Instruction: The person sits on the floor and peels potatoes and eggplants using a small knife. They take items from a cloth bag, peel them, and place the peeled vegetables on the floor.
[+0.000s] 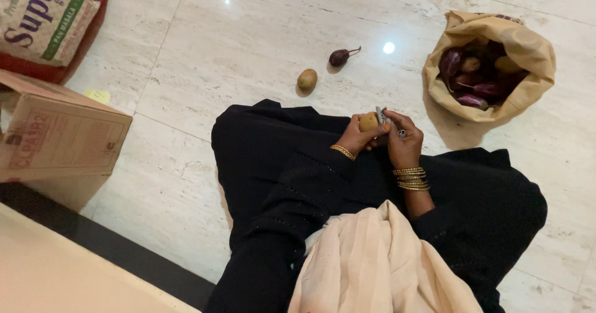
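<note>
- Potato (368,122): small, yellow-brown, held above the lap of a person seated on the pale tiled floor (261,34), well clear of the floor itself.
- Floor: polished, with light glare spots; it carries everything else.
- Cardboard box (59,130): at the floor's left edge, below a printed sack (43,15) in the top-left corner.
- Paper bag (496,65): toward the floor's top-right corner, mouth rolled open, purple aubergines and a few potatoes inside.
- Left hand (360,136): fingers curled round the potato, cupping it from below and behind; one gold bangle at the wrist.
- Right hand (405,142): fingers pinched on a small metal peeler (383,117), its blade touching the potato; several bangles at the wrist.
- Loose potato (307,79) and a loose aubergine (340,56): on the floor near each other, beyond the knees.
- Risk, as judged: the blade works just beside the left fingertips; a slip off the rounded skin could nick them. The potato is small and the grip shallow, so it might twist free and roll across the smooth floor.
</note>
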